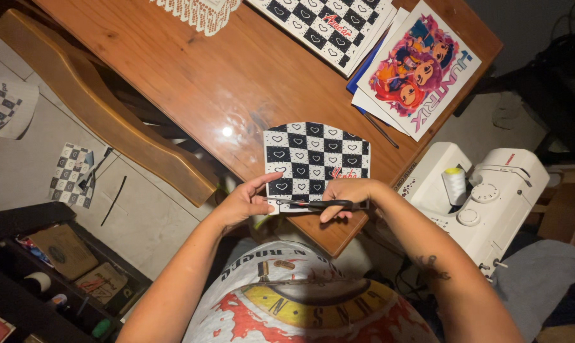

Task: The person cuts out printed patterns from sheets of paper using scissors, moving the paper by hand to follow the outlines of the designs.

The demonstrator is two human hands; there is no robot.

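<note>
We see a wooden table (pixel 224 70) filling the upper middle, with a wooden chair (pixel 103 108) drawn up along its left edge and a white sewing machine (pixel 491 190) just past its right corner. Two flat printed sheets lie at the far side, a checkered one (pixel 325 25) and a colourful cartoon one (pixel 421 67). At the near edge our left hand (pixel 243 203) pinches the lower left corner of a black-and-white checkered sheet (pixel 316 155), while our right hand (pixel 345 194) has its fingers closed on black scissors (pixel 319 204) laid along its bottom edge.

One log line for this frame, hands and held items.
left hand: holds checkered sheet | right hand: scissors cutting its lower edge
</note>
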